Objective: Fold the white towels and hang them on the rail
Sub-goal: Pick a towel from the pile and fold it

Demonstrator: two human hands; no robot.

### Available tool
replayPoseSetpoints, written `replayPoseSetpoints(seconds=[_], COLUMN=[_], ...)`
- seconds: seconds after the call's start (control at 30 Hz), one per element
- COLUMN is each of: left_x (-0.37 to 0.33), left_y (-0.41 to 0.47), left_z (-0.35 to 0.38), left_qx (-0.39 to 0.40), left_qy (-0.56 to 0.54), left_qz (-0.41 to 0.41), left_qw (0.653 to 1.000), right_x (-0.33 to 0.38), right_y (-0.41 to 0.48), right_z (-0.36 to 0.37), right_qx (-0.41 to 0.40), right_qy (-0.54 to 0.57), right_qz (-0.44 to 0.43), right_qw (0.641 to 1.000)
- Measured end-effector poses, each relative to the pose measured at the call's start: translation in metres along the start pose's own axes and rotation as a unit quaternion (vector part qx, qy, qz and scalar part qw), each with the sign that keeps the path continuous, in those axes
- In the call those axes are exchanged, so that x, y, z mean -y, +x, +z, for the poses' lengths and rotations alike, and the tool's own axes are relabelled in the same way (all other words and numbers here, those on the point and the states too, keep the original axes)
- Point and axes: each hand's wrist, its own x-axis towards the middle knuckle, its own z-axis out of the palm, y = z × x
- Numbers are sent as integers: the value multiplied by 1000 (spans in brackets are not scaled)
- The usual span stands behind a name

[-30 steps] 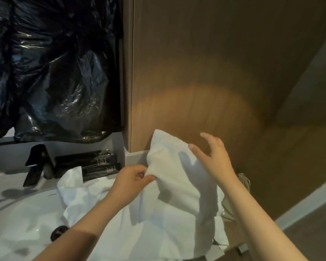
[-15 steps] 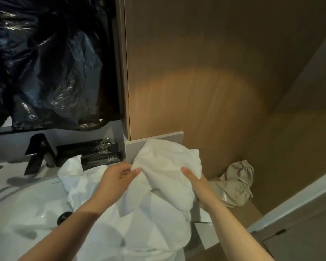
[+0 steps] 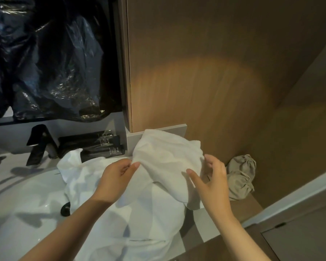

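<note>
Filling the sink [image 3: 26, 213], white towels [image 3: 135, 223]; left hand [image 3: 117, 178] pinching the top one [image 3: 167, 157], right hand [image 3: 213, 183] loosely spread.

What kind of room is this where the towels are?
Most likely a bathroom, maybe a hotel one. There is a white sink with a black tap, white towels heaped over its edge, and dark tubes lying behind it.

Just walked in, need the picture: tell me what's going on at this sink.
A person is handling a white towel over the sink. The left hand pinches its left edge; the right hand is at its right edge, fingers spread, grip unclear. More white cloth lies heaped beneath. No rail is in view.
</note>
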Motion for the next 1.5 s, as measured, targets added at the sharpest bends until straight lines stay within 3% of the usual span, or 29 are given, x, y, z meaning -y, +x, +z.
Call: replayPoseSetpoints(seconds=[0.13, 0.23, 0.3, 0.4, 0.6, 0.77, 0.9, 1.07, 1.17, 1.3, 1.4, 1.5], left_x=[-8, -20, -30, -49, -105, -155, -177, -155, -122, -70, -37, -14], left_y=[2, 6, 10, 19, 36, 54, 65, 81, 85, 75, 59, 38], left_z=[1, 0, -3, -14, -42, -75, -92, -93, -73, -37, -20, -18], left_qx=[-8, -23, -37, -62, -102, -148, -161, -104, -50, 26, 78, 98], left_qy=[-9, -3, 2, -3, -27, -53, -87, -66, -14, 78, 42, -25], left_qz=[12, 43, 66, 99, 165, 215, 220, 131, 73, 20, 8, 14], left_qw=[1000, 999, 997, 993, 981, 964, 958, 984, 996, 996, 996, 995], right_x=[-5, -8, 1, 22, 87, 150, 191, 178, 129, 62, 46, 45], right_y=[-11, -1, 10, 29, 82, 118, 143, 163, 156, 127, 99, 73], right_z=[6, 9, 6, -7, -41, -67, -86, -82, -54, -11, 4, 10], right_qx=[101, 90, 86, 66, -13, -71, -72, -1, 83, 175, 151, 104], right_qy=[-135, -165, -133, 8, 135, 186, 159, 67, 10, -68, -82, -69], right_qz=[-78, -106, -105, -85, -144, -189, -225, -224, -118, 0, 6, -51], right_qw=[983, 976, 982, 994, 980, 961, 959, 972, 989, 982, 985, 991])
